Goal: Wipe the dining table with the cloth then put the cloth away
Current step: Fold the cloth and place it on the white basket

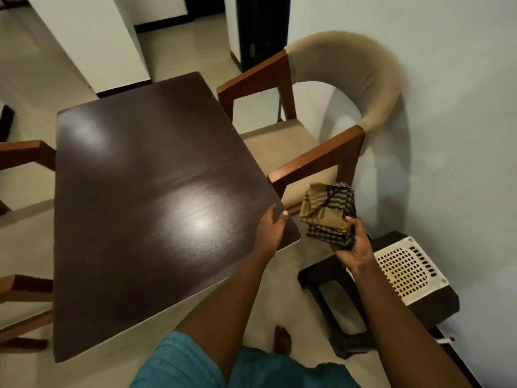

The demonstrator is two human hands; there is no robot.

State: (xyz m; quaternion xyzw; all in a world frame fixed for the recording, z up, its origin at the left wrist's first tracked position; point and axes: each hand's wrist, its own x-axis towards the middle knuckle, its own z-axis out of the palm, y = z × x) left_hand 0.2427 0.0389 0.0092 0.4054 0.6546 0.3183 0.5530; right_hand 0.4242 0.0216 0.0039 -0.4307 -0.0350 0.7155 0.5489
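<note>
The dark brown dining table [145, 191] fills the middle of the view, its glossy top reflecting light. My left hand [270, 229] rests on the table's near right corner, fingers relaxed. To the right of that corner, off the table, my right hand [354, 246] grips a folded checked cloth [326, 212], olive with dark stripes, and holds it up in the air above the floor.
A wooden armchair [316, 152] with beige padding stands at the table's right side by the wall. A dark low stool [363, 298] with a white perforated basket [408, 268] on it sits at the right. More chair arms [25, 152] show at left.
</note>
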